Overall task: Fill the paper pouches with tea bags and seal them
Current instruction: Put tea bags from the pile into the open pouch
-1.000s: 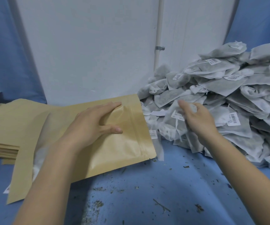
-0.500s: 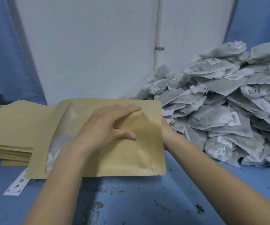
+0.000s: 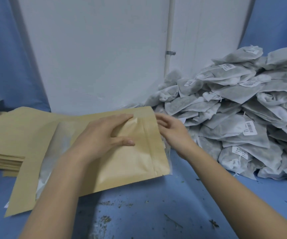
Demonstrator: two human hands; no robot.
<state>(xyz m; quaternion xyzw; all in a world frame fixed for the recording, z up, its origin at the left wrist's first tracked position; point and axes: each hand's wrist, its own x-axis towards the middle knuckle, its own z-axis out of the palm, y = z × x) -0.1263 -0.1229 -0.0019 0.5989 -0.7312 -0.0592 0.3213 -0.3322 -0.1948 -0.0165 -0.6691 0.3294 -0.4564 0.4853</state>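
With my left hand [image 3: 104,135] gripping the kraft pouch [image 3: 130,157] and my right hand [image 3: 171,130] loosely spread at its mouth, I should hold that mouth open toward the tea bags [image 3: 234,121] at right.

A pouch [image 3: 130,157] lies between the pouch stack [image 3: 3,152] at left and the tea-bag heap [image 3: 242,118] at right.
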